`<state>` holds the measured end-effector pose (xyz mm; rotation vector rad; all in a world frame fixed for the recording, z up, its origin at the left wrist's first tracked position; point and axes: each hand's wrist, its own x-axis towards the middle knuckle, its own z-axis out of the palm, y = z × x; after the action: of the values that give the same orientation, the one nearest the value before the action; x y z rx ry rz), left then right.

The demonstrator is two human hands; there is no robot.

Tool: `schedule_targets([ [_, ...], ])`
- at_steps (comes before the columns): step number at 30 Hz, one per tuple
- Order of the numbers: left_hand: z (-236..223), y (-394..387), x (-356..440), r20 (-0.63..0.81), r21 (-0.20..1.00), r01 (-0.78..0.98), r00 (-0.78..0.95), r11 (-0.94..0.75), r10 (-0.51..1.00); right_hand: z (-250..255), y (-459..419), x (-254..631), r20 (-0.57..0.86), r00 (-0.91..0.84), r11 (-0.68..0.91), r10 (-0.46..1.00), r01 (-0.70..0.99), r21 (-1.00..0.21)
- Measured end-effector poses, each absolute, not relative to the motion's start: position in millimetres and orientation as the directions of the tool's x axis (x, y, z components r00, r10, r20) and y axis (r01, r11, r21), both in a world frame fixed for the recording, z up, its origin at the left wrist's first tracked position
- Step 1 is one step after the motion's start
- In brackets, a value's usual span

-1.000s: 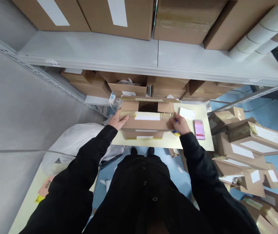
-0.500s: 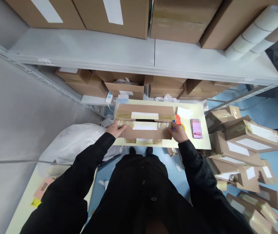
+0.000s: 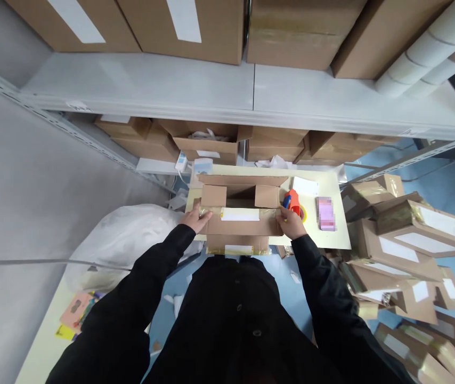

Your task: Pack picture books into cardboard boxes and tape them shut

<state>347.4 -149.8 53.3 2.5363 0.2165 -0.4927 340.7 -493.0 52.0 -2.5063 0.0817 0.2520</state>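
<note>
A cardboard box [image 3: 244, 228] with its top flaps standing open sits at the table's front edge. White label strips and shiny tape run along its long flaps, and its dark inside shows between two short end flaps. My left hand [image 3: 196, 218] grips the box's left end, thumb on the near side. At the right end, my right hand [image 3: 291, 223] closes on the corner, fingers partly hidden. Just beyond that hand lies a red and blue tape dispenser [image 3: 293, 200] with a yellow roll.
A pink-screened phone [image 3: 325, 213] and white paper [image 3: 306, 186] lie on the pale table [image 3: 341, 229]. A shelf [image 3: 195, 80] with cartons stands ahead. Stacked boxes [image 3: 415, 240] fill the floor at right; a white plastic bag [image 3: 111, 234] is at left.
The near flap has swung toward me with both hands, and the box's inside and short end flaps now show. The tape dispenser is less covered. The view has shifted slightly.
</note>
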Motion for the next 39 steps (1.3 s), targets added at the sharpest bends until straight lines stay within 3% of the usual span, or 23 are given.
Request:
schedule_targets([
  [3, 57, -156, 348, -0.321, 0.464, 0.282, 0.937, -0.840, 0.137, 47, -495, 338, -0.177, 0.982, -0.821, -0.059, -0.149, -0.551],
  [7, 53, -161, 346, 0.013, 0.504, 0.141, 0.985, -0.852, 0.171, 47, -491, 335, -0.084, 0.994, -0.856, -0.066, -0.099, -0.508],
  [9, 48, -163, 344, 0.086, 0.506, 0.062, 0.989, -0.860, 0.122, 50, -485, 336, -0.042, 0.999, -0.880, -0.028, -0.045, -0.474],
  [14, 39, -170, 328, 0.037, 0.420, -0.092, 0.996, -0.903, -0.084, 47, -472, 332, -0.027, 0.999, -0.951, 0.021, 0.012, -0.310],
  [19, 36, -176, 319, -0.016, 0.398, -0.135, 0.988, -0.907, -0.154, 43, -474, 324, 0.046, 0.984, -0.963, 0.171, 0.177, -0.201],
  [24, 33, -176, 322, -0.001, 0.407, -0.153, 0.986, -0.901, -0.168, 48, -483, 333, -0.005, 0.963, -0.938, 0.270, 0.262, -0.225],
  [29, 36, -177, 322, -0.025, 0.349, -0.146, 0.986, -0.926, -0.165, 52, -485, 354, 0.072, 0.966, -0.921, 0.247, 0.258, -0.293],
  [35, 34, -176, 321, -0.023, 0.346, -0.143, 0.987, -0.927, -0.161, 50, -490, 362, 0.072, 0.938, -0.910, 0.338, 0.345, -0.231],
  [39, 29, -174, 322, 0.046, 0.357, -0.197, 0.980, -0.913, -0.193, 43, -495, 362, 0.218, 0.953, -0.922, 0.209, 0.266, -0.280],
])
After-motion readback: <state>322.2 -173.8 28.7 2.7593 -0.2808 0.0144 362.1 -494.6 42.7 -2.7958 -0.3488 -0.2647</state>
